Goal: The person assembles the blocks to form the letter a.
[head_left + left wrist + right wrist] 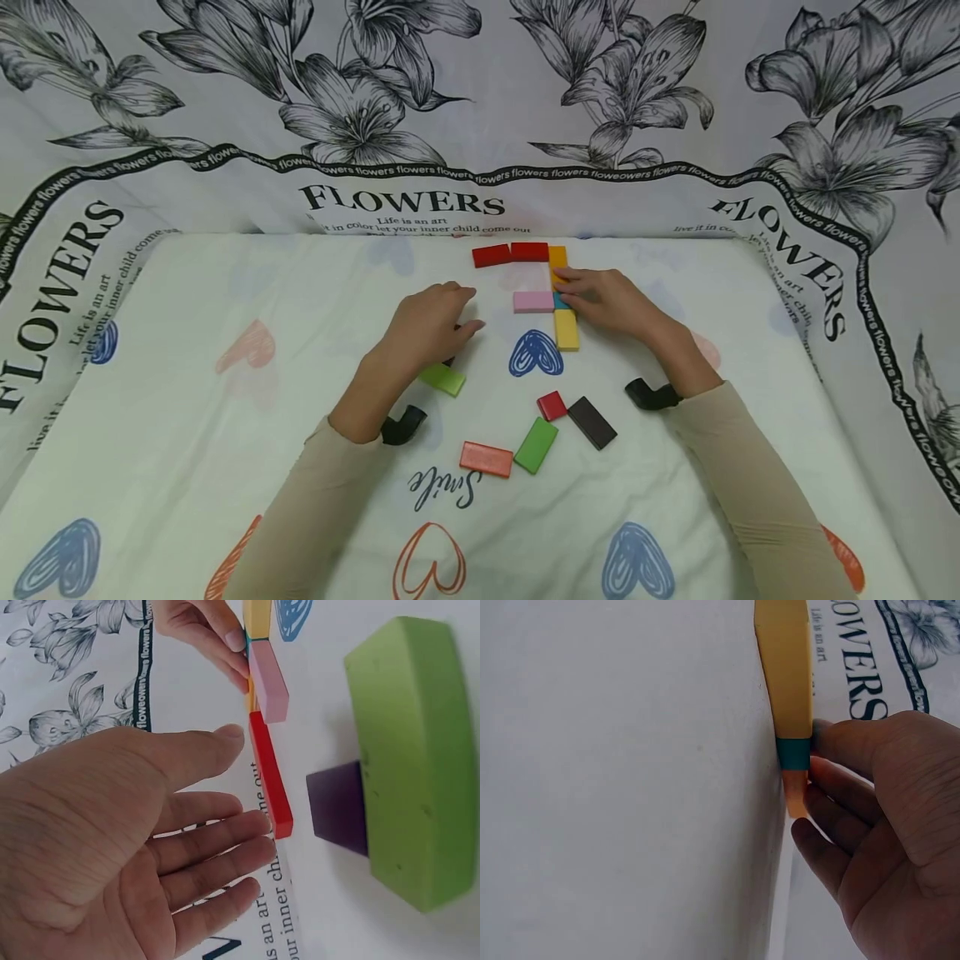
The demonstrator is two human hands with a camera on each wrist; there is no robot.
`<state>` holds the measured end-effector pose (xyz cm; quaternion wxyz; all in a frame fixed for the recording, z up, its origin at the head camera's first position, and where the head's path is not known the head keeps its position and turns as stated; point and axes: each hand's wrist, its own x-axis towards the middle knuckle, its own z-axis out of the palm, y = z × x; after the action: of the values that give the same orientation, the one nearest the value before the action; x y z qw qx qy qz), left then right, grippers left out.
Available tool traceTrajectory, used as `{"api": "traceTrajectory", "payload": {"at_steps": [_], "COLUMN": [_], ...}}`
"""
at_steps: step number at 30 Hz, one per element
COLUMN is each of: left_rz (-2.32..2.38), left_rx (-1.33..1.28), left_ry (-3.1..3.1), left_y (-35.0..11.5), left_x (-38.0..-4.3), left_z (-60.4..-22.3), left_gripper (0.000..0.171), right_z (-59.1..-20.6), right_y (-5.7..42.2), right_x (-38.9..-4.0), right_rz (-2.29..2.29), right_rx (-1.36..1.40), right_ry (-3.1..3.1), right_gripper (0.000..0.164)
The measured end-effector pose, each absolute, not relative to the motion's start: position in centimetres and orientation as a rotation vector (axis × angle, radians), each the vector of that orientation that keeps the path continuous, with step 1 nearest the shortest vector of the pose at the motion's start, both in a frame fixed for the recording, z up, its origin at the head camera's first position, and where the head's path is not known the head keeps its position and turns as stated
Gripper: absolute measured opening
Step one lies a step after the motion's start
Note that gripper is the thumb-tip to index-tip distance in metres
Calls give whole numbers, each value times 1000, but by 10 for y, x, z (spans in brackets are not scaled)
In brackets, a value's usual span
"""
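Observation:
In the head view my left hand hovers left of the block row, empty, with fingers straight and thumb apart. Under its wrist lies a light green block, with a dark purple block against it in the left wrist view. My right hand touches the right side of the row, thumb at a small blue block and fingers along an orange-yellow block. A yellow block continues the row nearer me. Branching left are a pink block and two red blocks, end to end.
Nearer me lie a small red block, a black block, a green block and a salmon block. A white cloth printed with hearts covers the table; flower-print fabric stands behind it.

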<state>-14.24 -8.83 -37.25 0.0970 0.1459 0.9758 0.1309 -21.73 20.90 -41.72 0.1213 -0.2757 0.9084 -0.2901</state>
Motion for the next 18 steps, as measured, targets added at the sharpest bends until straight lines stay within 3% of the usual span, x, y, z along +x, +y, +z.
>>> {"api": "traceTrajectory", "payload": {"at_steps": [18], "left_rz": [331], "left_rx": [226], "left_ry": [2844], "left_y": [-109], "left_x": [-111], "left_z": [-378], "left_gripper": [45], "right_z": [-417], "right_y": [207], "right_x": [-216], "right_rz": [-816], "right_rx": [-774], "right_ry": [2667], "right_gripper": [37]}}
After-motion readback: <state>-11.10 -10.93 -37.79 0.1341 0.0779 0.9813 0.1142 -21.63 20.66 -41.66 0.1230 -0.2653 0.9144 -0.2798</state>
